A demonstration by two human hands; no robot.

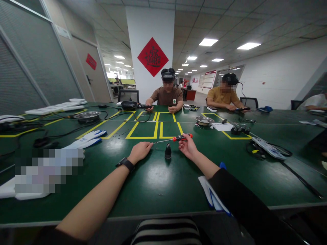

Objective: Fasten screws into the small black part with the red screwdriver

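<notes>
My right hand [187, 146] is closed around the red and black handle of a screwdriver [178, 138]. Its thin metal shaft points left, towards my left hand [140, 151]. The fingers of that hand are drawn together right by the shaft's tip; whatever they pinch, if anything, is too small to make out. Between my two hands, a black tapered part [168, 152] with a metal top stands upright on the green table [153, 190], apart from both.
White and blue gloves lie left [88, 139] and beside my right forearm [213, 195]. Metal bowls stand at left [88, 116] and right [204, 120]. Black parts [240, 130] and cables lie to the right. Two people [167, 95] [222, 97] sit across the table, which has yellow tape outlines.
</notes>
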